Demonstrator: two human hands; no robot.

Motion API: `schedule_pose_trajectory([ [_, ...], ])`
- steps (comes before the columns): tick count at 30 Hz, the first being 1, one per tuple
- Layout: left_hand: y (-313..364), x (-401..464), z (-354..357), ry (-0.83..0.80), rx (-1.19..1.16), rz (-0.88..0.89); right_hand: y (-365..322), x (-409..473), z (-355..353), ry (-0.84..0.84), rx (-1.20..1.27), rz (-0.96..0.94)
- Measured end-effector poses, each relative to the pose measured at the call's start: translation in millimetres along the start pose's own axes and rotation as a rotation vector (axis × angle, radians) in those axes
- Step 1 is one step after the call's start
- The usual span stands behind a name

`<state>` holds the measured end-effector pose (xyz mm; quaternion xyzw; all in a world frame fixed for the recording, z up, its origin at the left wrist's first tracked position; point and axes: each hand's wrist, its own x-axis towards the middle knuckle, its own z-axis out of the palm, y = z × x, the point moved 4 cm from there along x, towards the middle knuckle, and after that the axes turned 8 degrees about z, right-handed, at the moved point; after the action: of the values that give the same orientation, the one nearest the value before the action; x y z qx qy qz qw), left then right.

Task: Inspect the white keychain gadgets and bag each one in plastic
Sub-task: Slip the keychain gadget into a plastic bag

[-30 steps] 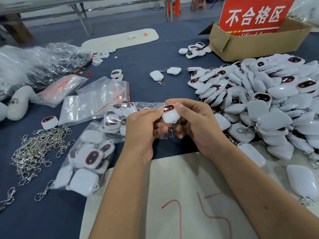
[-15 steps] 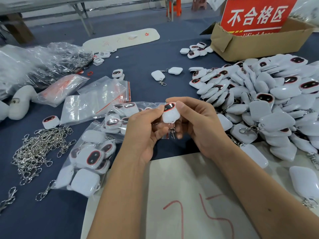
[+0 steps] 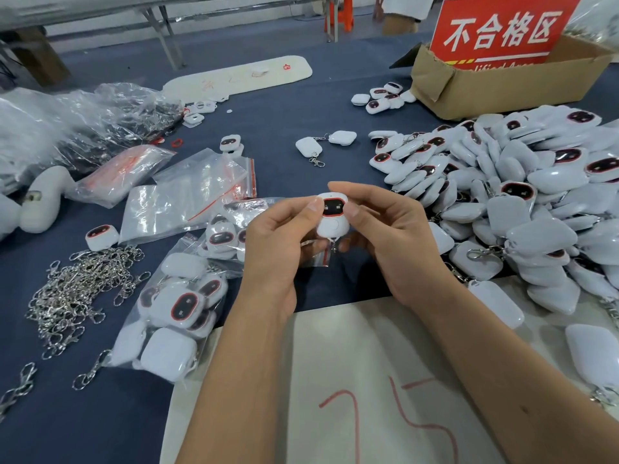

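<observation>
Where the dark blue cloth table (image 3: 288, 122) meets the left edge lies one tangled heap of silver metal clasp chains (image 3: 77, 296); beside it, two clear plastic zip bags (image 3: 174, 316) hold packed gadgets, and empty red-striped zip bags (image 3: 197, 192) lie behind. At centre, the left hand (image 3: 278, 242) and right hand (image 3: 395, 239) pinch one white rounded keychain gadget with a red-rimmed black screen (image 3: 331, 216) between thumbs and curled fingers, screen facing up, above the table. To the right spreads an uncounted pile of white keychain gadgets (image 3: 522, 202); behind it stands one brown cardboard box (image 3: 502, 82) bearing one red sign (image 3: 502, 28).
</observation>
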<state>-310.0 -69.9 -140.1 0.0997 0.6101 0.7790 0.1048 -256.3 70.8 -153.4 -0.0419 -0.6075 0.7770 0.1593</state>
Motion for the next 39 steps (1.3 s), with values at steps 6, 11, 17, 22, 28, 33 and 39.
schedule_pose_trajectory([
  [6,-3,1,1,-0.054,-0.014,0.025,-2,-2,0,0.063,-0.046,-0.034],
  [11,-6,2,2,-0.08,-0.043,0.049,-4,-3,1,0.081,-0.028,-0.032],
  [17,-8,1,4,-0.073,-0.092,0.033,-4,-3,2,0.09,-0.041,-0.025],
  [22,-8,0,6,-0.071,-0.1,0.032,-4,-3,0,0.108,-0.05,-0.019],
  [28,-10,1,7,-0.058,-0.097,0.021,-3,-2,-1,0.121,-0.082,-0.038],
  [33,-12,1,8,-0.019,-0.065,0.041,-2,-2,0,0.113,-0.097,-0.056],
  [39,-12,0,10,0.029,-0.059,0.041,-3,-2,1,0.109,-0.14,-0.075],
])
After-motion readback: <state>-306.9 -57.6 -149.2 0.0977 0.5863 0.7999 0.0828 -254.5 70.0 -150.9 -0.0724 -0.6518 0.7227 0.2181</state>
